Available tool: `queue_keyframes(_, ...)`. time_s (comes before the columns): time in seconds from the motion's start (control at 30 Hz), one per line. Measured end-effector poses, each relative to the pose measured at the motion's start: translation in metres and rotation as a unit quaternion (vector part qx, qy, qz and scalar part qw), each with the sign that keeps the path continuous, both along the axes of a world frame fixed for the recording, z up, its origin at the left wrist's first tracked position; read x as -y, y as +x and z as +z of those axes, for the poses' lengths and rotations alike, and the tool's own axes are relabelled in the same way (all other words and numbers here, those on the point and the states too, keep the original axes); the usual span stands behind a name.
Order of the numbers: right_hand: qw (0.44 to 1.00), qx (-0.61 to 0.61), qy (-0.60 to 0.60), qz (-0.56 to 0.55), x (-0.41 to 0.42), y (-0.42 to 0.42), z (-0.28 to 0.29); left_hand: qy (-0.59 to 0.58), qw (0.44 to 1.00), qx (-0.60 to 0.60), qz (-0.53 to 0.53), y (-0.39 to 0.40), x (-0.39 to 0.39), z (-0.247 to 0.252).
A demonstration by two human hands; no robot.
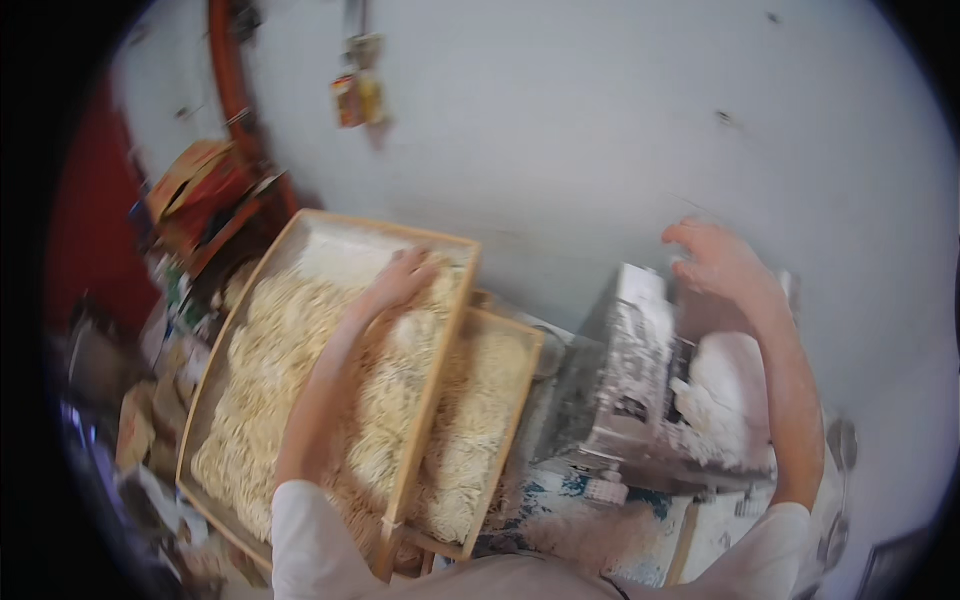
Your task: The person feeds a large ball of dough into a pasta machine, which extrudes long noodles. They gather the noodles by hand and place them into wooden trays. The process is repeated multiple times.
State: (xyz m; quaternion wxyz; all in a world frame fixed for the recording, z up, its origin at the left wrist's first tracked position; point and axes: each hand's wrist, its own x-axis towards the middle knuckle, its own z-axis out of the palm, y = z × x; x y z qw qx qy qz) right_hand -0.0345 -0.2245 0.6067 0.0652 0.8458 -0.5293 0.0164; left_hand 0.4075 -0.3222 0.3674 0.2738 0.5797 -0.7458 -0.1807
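Note:
My left hand [409,276] reaches over a large wooden-framed tray [405,450] and touches the pale noodles near its far right corner. Blur hides whether its fingers grip any strands. Long, flour-dusted noodles [277,337] cover most of the tray, while its far end shows a bare, whitish bottom. My right hand [709,255] is raised over a metal machine [637,360], fingers apart and slightly curled, with nothing in them. White dough or flour [724,390] lies in the machine's hopper, under my right forearm.
A second wooden tray of noodles [480,405] sits lower, partly beneath the first. Left of them are a torn cardboard box [199,180] and clutter. Packets [358,97] hang on the pale wall [555,135] ahead. Flour [592,532] dusts the surface before me.

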Motion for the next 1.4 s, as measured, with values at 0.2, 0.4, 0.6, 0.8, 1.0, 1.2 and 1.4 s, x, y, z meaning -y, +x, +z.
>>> queue_keyframes(0.2,0.967,0.069,0.133,-0.206,-0.044,-0.130,-0.005,0.019,0.992,-0.116,-0.045,0.025,0.017,-0.026)
queue_keyframes(0.4,0.923,0.158,0.238,-0.257,-0.095,-0.237,-0.067,-0.049,0.998,0.030,0.006,-0.006,0.009,-0.005)
queue_keyframes(0.6,0.913,0.279,0.226,-0.194,-0.101,-0.239,-0.091,-0.101,0.994,0.005,-0.050,-0.050,-0.058,0.081)
queue_keyframes(0.8,0.958,0.242,0.055,-0.142,-0.115,-0.246,-0.106,-0.171,0.967,0.071,-0.177,-0.150,-0.134,0.138)
queue_keyframes(1.0,0.951,0.278,-0.027,-0.132,-0.113,-0.234,-0.109,-0.255,0.895,0.189,-0.315,-0.219,-0.189,0.150)
queue_keyframes(1.2,0.934,0.329,-0.004,-0.140,-0.112,-0.237,-0.095,-0.323,0.834,0.197,-0.401,-0.269,-0.202,0.155)
queue_keyframes(1.4,0.908,0.415,-0.057,-0.021,-0.086,-0.233,-0.071,-0.286,0.838,0.206,-0.416,-0.284,-0.220,0.159)
